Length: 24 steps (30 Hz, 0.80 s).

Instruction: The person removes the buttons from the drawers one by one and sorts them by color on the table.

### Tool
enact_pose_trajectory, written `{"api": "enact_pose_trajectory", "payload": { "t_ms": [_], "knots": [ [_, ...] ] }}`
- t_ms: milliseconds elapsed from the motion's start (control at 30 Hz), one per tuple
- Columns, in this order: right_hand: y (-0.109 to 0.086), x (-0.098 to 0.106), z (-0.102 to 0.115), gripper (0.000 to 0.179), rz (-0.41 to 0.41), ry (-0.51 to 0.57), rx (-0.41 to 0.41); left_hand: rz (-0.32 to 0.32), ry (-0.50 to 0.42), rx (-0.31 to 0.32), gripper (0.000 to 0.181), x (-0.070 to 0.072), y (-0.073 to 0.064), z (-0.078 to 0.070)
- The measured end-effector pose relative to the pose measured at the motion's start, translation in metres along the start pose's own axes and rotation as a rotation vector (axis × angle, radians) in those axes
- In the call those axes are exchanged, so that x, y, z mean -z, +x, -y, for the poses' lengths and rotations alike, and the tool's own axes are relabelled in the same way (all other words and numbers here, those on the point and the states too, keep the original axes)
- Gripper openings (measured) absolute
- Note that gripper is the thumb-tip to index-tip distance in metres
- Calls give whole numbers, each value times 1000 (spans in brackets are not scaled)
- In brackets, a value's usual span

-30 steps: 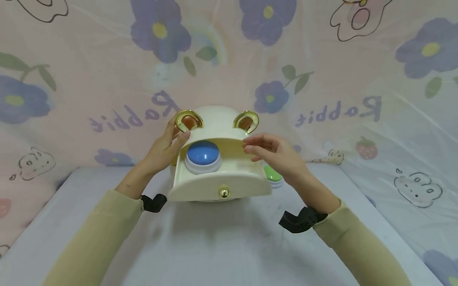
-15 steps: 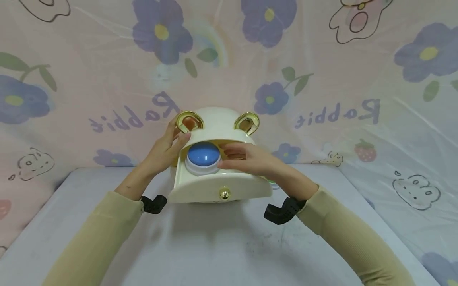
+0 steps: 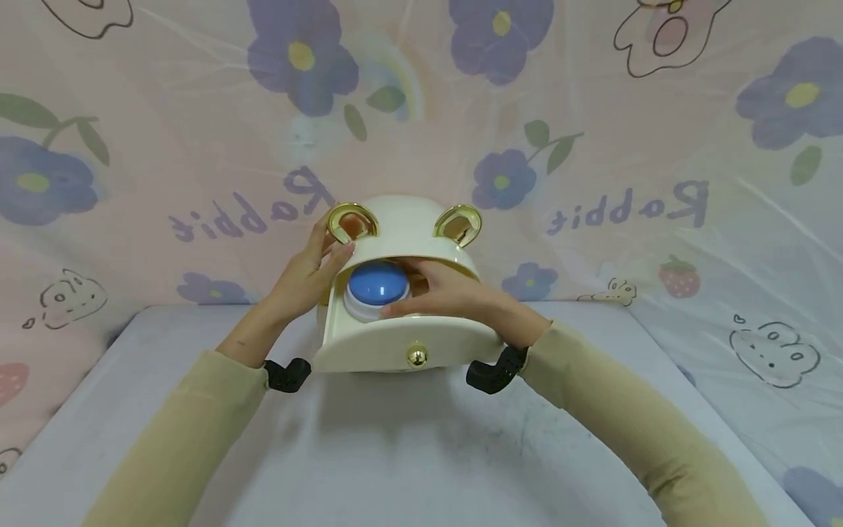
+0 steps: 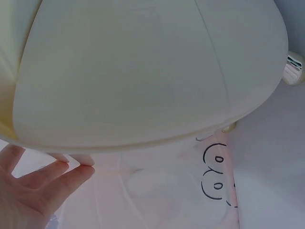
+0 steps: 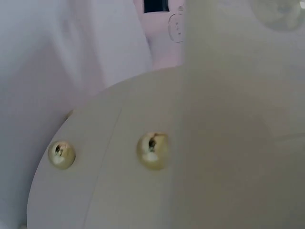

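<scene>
A cream storage box (image 3: 405, 219) with gold-rimmed ears stands on the table, its drawer (image 3: 362, 355) pulled out toward me. Inside the drawer, on the left, sits a round blue push button (image 3: 377, 283) with a white base. My right hand (image 3: 454, 296) reaches into the drawer and grips this button, thumb at the front of the base and fingers going behind it. My left hand (image 3: 306, 282) holds the box by its upper left corner, thumb on the front edge and fingers behind the ear. In the left wrist view, fingertips (image 4: 83, 171) meet the box's edge.
A gold knob (image 3: 417, 356) sticks out from the drawer front. The box rests on a white-covered table (image 3: 395, 454). Behind it hangs a pink cloth (image 3: 421, 146) printed with flowers and rabbits.
My right hand has moved left into the drawer and closed around the blue button. The green button at the right is now hidden behind my right arm. My left hand stays at the ear.
</scene>
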State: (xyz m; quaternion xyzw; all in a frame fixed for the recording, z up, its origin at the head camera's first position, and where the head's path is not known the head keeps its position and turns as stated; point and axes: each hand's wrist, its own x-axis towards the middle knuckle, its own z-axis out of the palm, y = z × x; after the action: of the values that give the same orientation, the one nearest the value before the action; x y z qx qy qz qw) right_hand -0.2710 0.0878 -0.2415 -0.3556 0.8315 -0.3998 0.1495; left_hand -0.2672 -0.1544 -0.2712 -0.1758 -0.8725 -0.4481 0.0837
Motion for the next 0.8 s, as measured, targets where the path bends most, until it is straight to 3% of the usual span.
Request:
{"api": "enact_pose_trajectory", "payload": {
  "t_ms": [200,433,800],
  "knots": [
    [0,0,-3,76,-43,-37,-19,4,3,2,66,-1,1,0],
    [-8,4,4,76,-18,-23,-45,-2,2,17,65,0,-1,1],
    [-46,22,3,70,-42,90,-95,-3,6,9,66,0,0,3]
  ]
}}
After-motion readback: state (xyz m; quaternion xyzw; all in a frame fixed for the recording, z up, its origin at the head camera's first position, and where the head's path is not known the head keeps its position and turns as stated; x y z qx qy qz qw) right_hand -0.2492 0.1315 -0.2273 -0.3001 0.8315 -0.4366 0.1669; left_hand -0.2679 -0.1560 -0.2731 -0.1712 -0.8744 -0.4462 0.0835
